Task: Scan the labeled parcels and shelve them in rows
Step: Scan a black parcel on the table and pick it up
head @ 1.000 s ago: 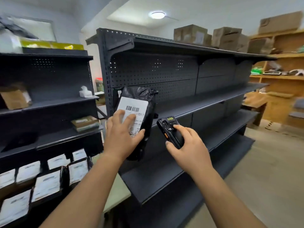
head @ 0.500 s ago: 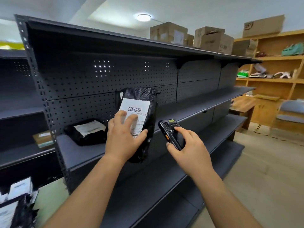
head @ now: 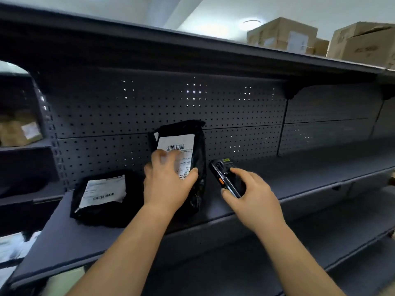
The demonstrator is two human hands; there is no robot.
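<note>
Head view: the left hand [head: 168, 184], fingers and thumb curled round a black labeled parcel [head: 199, 146] held upright, long axis vertical, brings it just right of a flat-lying parcel [head: 102, 193] on the shelf [head: 299, 174], while farther right the right hand [head: 250, 193] grips the scanner [head: 226, 178].

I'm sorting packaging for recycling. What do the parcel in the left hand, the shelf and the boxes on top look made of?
Parcel in the left hand: thin black plastic film, glossy and crinkled, with a matte white paper label. Shelf: probably painted metal, matte dark grey, perforated back panel. Boxes: apparently cardboard, dull brown, folded flaps.
</note>
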